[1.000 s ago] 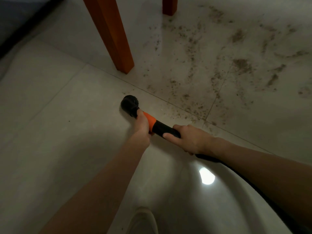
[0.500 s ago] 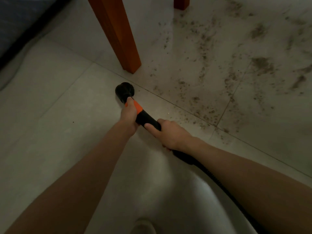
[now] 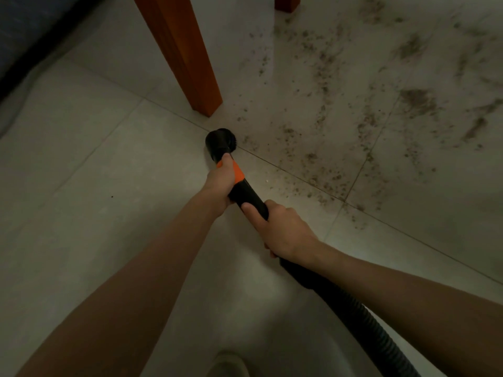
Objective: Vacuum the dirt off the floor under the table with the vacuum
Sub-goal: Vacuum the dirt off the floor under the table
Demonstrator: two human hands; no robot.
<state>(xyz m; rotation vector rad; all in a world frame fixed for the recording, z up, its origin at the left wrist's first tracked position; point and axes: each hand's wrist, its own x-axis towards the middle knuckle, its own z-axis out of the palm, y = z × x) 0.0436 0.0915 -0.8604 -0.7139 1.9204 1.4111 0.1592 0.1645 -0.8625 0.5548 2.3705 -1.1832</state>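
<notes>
- Here, in the middle of the frame, the vacuum wand (image 3: pixel 246 193) runs diagonally from the lower right up towards the centre, black with an orange band near its front end.
- Its round black brush nozzle (image 3: pixel 221 142) sits on the pale tiled floor (image 3: pixel 81 172), right at a grout line and just below the foot of the nearer table leg (image 3: pixel 182 53).
- The left hand (image 3: pixel 219 186) grips the wand at the orange band, fingers wrapped round it and thumb lying along the top towards the nozzle.
- The right hand (image 3: pixel 283 229) grips the black tube further back, just behind the left hand, with the thumb pressed on the upper side.
- Behind the right hand, a ribbed black hose (image 3: pixel 362 319) trails off to the lower right edge of the frame, passing under the right forearm.
- Dirt (image 3: pixel 340 126) lies scattered in dark specks and smears across the upper right of the frame, starting just to the right of the nozzle and spreading well beyond it.
- A second table leg (image 3: pixel 287 3) shows only its foot at the top edge, right of the first.
- A dark strip of something (image 3: pixel 30 34) fills the upper left corner; what it is cannot be told.
- A pale shoe tip (image 3: pixel 228 363) peeks in at the bottom edge, below the two forearms.
</notes>
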